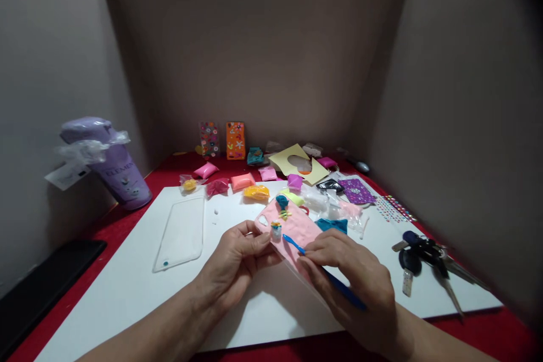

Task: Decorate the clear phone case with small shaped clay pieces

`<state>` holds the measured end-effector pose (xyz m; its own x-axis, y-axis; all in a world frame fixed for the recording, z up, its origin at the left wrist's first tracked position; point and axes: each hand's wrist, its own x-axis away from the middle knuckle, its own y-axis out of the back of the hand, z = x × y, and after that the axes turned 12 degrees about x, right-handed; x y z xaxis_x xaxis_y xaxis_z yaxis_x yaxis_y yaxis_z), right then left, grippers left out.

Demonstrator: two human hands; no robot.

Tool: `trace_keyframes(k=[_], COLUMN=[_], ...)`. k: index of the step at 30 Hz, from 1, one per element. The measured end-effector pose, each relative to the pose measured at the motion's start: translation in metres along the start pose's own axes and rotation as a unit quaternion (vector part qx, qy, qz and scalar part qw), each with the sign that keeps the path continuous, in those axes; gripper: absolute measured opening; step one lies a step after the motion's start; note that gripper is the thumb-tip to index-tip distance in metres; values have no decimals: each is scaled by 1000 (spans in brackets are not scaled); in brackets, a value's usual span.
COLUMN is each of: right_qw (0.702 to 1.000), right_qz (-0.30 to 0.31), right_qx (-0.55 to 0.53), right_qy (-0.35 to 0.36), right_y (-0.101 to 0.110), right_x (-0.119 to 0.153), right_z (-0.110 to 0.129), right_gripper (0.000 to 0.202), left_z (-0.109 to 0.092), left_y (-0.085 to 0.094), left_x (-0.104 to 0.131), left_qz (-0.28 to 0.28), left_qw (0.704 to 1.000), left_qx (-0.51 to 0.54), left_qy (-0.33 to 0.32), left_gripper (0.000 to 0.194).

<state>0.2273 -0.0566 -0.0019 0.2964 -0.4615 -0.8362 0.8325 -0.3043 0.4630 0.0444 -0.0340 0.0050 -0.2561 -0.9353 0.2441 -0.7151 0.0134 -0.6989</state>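
My left hand (241,251) grips the lower left edge of a pink clay-covered phone case (299,226), held tilted above the white board. On the case sit a dark teal clay shape (281,202), small yellow-green pieces (284,215) below it, and a small white piece with a coloured top (276,231). In my right hand (348,277) is a blue modelling tool (343,288), its light blue tip close beside the white piece. Whether the tip touches the clay I cannot tell. The right fingers hide part of the case's right side.
A clear phone case (180,235) lies on the white board (136,249) at left. Several clay packets (256,192) line the back. Keys (428,257) and gem stickers (394,208) are at right; a purple cup (121,172) stands at left.
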Motion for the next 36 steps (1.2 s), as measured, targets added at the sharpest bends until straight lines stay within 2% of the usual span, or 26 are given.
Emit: trace_keyframes(k=[6, 12, 21, 28, 36], right_qw=[1000, 1000, 999, 999, 999], right_qz=[22, 4, 32, 32, 38], right_qx=[1, -8, -17, -28, -27], right_qy=[-6, 2, 7, 13, 5], right_y=[-1, 2, -1, 1, -2], right_x=[0, -2, -1, -3, -1], right_z=[1, 4, 0, 3, 0], right_gripper=[23, 23, 25, 24, 24], left_z=[-1, 0, 0, -1, -1], left_y=[0, 1, 1, -1, -1], left_x=[0, -1, -1, 0, 1], left_qz=[-7, -11, -6, -19, -9], left_qw=[1000, 1000, 1000, 1000, 1000], left_qx=[-2, 3, 1, -2, -12], left_qy=[4, 4, 1, -1, 3], left_gripper=[12, 12, 14, 15, 14])
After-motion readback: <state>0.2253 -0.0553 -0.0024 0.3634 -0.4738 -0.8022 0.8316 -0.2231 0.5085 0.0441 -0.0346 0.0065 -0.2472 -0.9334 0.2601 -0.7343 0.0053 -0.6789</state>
